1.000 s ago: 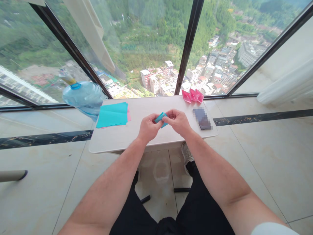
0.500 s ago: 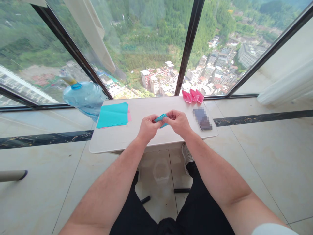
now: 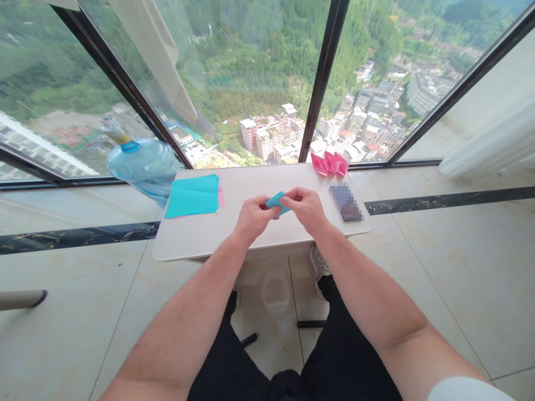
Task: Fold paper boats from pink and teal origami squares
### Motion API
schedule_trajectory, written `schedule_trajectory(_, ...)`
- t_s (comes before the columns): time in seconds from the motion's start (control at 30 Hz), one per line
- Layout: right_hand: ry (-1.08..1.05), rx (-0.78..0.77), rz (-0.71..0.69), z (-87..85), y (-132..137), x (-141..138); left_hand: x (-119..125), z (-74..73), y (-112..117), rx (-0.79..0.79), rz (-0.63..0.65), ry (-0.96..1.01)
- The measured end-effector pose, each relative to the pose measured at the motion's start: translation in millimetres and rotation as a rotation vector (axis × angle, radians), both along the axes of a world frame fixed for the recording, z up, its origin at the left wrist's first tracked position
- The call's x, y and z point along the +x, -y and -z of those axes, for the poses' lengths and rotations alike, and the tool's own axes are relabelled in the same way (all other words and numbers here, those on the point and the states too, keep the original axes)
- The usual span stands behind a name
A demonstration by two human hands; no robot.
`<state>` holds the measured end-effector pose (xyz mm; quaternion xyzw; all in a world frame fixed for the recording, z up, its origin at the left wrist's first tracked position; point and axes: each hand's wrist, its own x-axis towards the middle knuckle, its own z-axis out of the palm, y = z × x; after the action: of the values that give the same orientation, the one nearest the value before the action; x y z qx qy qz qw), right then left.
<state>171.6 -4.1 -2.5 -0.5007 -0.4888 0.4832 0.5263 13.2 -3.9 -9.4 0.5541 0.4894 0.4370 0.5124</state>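
Both hands meet above the middle of a small white table. My left hand and my right hand each pinch one side of a small folded piece of teal paper, held just above the tabletop. Fingers of both hands are closed on it. A stack of flat teal sheets, with a pink sheet showing at its right edge, lies on the table to the left of my hands. Folded pink paper pieces stand at the table's far right corner.
A phone lies on the table right of my right hand. A large blue water bottle lies on the floor by the table's left end. Floor-to-ceiling windows rise right behind the table. My legs and a table foot are below.
The folded teal paper has been turned slightly between my fingers; my right hand's fingers shifted a little toward the left. Both hands stay in the same place.
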Motion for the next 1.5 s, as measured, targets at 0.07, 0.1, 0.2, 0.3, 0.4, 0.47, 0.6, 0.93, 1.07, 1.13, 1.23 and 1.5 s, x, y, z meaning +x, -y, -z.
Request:
schedule_trajectory(0.07, -0.008, -0.013, -0.014, -0.3, 1, 0, -1, 0.9, -1, -0.007, 0.0, 0.001)
schedule_trajectory(0.1, -0.008, -0.016, -0.015, -0.3, 1, 0, -1, 0.9, -1, -0.011, 0.002, 0.001)
schedule_trajectory(0.2, 0.005, -0.002, 0.002, 0.1, 0, 1, -1, -1.3, 0, -0.031, 0.016, 0.001)
schedule_trajectory(0.3, 0.004, 0.026, 0.042, 1.0, -1, 3, 0, -4.8, 2, -0.054, 0.029, 0.019)
schedule_trajectory(0.4, -0.018, 0.049, 0.088, 2.3, -3, 3, 1, -7.6, 4, -0.063, 0.04, 0.023)
schedule_trajectory(0.47, -0.035, 0.059, 0.102, 3.1, -3, 2, 2, -8.7, 4, -0.055, 0.044, 0.013)
schedule_trajectory(0.6, -0.034, 0.063, 0.1, 3.8, -3, 1, 3, -8.8, 3, -0.038, 0.045, -0.009)
schedule_trajectory(0.93, -0.02, 0.018, 0.074, 1.7, -4, 7, -2, -12.0, 2, -0.071, 0.146, -0.049)
schedule_trajectory(1.07, -0.063, 0.02, 0.098, -0.2, -2, 4, -3, -14.3, 1, -0.051, 0.164, -0.09)
schedule_trajectory(1.13, -0.07, 0.03, 0.112, 0.2, -2, 2, -3, -13.3, 0, -0.033, 0.172, -0.116)
schedule_trajectory(1.23, -0.083, 0.044, 0.1, 2.4, -1, 0, -3, -10.5, 2, 0.014, 0.149, -0.146)
schedule_trajectory(1.5, -0.076, 0.014, 0.034, 4.7, 1, -6, -2, -8.7, 2, 0.064, 0.037, -0.167)
